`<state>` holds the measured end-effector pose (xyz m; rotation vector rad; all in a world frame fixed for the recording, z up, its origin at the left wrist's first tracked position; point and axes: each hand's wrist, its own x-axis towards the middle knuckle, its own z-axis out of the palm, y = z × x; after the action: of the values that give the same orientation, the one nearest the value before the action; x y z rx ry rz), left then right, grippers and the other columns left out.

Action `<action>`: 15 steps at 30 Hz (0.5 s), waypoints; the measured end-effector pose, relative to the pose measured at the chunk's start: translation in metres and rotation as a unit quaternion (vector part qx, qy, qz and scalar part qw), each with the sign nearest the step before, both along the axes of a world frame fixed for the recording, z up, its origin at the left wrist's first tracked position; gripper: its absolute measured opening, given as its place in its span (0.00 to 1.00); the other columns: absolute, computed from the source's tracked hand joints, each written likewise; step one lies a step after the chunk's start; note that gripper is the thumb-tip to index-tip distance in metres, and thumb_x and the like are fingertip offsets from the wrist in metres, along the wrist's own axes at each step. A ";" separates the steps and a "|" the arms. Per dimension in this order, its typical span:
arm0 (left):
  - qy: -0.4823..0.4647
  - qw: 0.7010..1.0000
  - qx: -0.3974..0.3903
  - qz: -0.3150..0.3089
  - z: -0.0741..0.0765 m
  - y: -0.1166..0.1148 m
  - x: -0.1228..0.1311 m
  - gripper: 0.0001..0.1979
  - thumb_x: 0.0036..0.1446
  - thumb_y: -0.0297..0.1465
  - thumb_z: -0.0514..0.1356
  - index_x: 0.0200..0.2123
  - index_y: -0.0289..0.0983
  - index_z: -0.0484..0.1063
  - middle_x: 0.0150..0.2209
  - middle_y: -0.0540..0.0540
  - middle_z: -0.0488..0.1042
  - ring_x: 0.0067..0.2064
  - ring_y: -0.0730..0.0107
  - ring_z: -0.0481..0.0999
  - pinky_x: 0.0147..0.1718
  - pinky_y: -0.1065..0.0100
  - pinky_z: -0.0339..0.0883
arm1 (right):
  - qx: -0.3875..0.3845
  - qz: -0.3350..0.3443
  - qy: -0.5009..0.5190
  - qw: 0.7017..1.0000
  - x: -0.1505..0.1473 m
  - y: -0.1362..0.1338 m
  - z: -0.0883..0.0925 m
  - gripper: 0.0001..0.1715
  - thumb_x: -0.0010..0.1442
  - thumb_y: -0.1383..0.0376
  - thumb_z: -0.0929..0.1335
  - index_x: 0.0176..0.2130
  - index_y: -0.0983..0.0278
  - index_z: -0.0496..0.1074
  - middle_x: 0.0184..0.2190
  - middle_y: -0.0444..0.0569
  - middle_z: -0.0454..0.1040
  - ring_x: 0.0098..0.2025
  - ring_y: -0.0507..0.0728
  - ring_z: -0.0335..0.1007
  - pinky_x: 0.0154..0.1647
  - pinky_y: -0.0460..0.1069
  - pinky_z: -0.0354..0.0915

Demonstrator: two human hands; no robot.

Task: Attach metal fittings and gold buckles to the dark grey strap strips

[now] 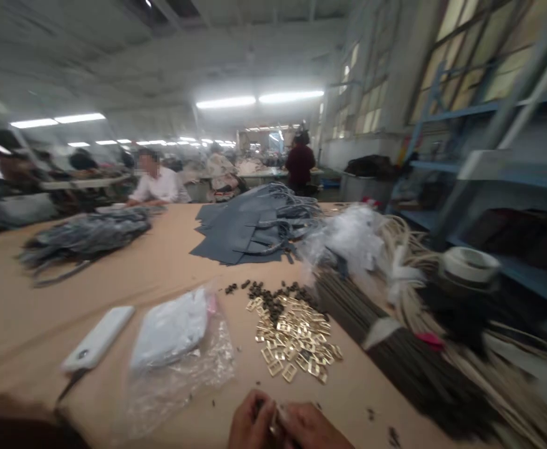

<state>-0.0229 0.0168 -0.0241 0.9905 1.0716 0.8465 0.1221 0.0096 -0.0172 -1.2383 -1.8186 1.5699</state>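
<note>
At the bottom edge, my left hand (251, 421) and my right hand (311, 426) meet with fingers pinched together. Between the fingertips shows a small gold buckle (274, 426), mostly hidden by them. Something dark also shows at my left fingers, too small to name. Just beyond my hands lies a loose heap of gold rectangular buckles (296, 340). Small dark pieces (271, 302), blurred, are piled against the heap's far side.
Left of the heap are a clear plastic bag (179, 368) with white contents and a white power bank-like device (99, 340) with a dark cord. Grey-blue cut pieces (236, 227) lie beyond. Bundled dark strips (395, 349) flank the right. A person in white (158, 184) sits across.
</note>
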 end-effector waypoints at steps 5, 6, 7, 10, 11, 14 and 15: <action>0.062 0.996 0.064 0.027 0.007 0.029 0.029 0.13 0.45 0.39 0.57 0.22 0.34 0.62 0.10 0.57 0.60 0.11 0.81 0.57 0.10 0.77 0.48 | -0.046 -0.109 0.136 0.984 0.010 0.016 -0.005 0.27 0.52 0.46 0.57 0.22 0.67 0.62 0.16 0.40 0.61 0.13 0.43 0.46 0.13 0.42 0.43; 0.048 0.996 0.068 0.016 0.007 0.036 0.029 0.12 0.45 0.38 0.57 0.26 0.33 0.64 0.10 0.58 0.59 0.11 0.81 0.57 0.11 0.77 0.49 | -0.057 -0.120 0.142 0.981 0.012 0.019 -0.004 0.25 0.51 0.48 0.59 0.23 0.68 0.62 0.16 0.40 0.60 0.13 0.43 0.46 0.13 0.42 0.42; 0.040 0.997 0.060 0.023 0.007 0.042 0.027 0.14 0.45 0.38 0.57 0.30 0.33 0.64 0.11 0.59 0.60 0.11 0.81 0.58 0.11 0.77 0.51 | -0.077 -0.127 0.146 0.978 0.015 0.022 -0.003 0.22 0.51 0.50 0.60 0.26 0.68 0.62 0.17 0.40 0.61 0.13 0.43 0.47 0.12 0.41 0.42; 0.026 0.996 0.043 0.069 0.003 0.052 0.012 0.18 0.45 0.36 0.57 0.38 0.33 0.62 0.19 0.56 0.66 0.15 0.82 0.61 0.14 0.77 0.57 | -0.137 -0.141 0.153 0.968 0.020 0.028 -0.002 0.16 0.51 0.55 0.61 0.30 0.67 0.62 0.18 0.39 0.62 0.12 0.43 0.46 0.10 0.40 0.41; 0.022 0.995 0.041 0.091 0.001 0.052 0.006 0.18 0.45 0.36 0.57 0.39 0.33 0.62 0.21 0.55 0.67 0.16 0.83 0.61 0.15 0.77 0.58 | -0.149 -0.144 0.154 0.966 0.021 0.029 -0.002 0.15 0.51 0.57 0.61 0.31 0.67 0.61 0.18 0.38 0.62 0.12 0.43 0.46 0.10 0.40 0.40; 0.030 0.991 0.040 0.125 0.000 0.045 -0.007 0.15 0.45 0.35 0.58 0.35 0.32 0.64 0.22 0.53 0.67 0.18 0.83 0.62 0.16 0.77 0.60 | -0.150 -0.148 0.152 0.966 0.020 0.028 -0.002 0.13 0.52 0.59 0.60 0.32 0.67 0.61 0.18 0.38 0.62 0.12 0.43 0.46 0.10 0.40 0.40; 0.039 0.992 0.041 0.117 0.001 0.042 -0.008 0.14 0.44 0.35 0.58 0.34 0.32 0.65 0.22 0.53 0.67 0.18 0.82 0.62 0.16 0.77 0.60 | -0.143 -0.146 0.151 0.967 0.020 0.028 -0.003 0.13 0.52 0.59 0.60 0.32 0.67 0.62 0.18 0.38 0.62 0.12 0.43 0.46 0.10 0.40 0.40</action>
<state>-0.0311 0.0588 -0.0230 0.9839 1.2447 1.0564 0.1416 0.0373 -0.0202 -1.2393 -1.1936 1.7737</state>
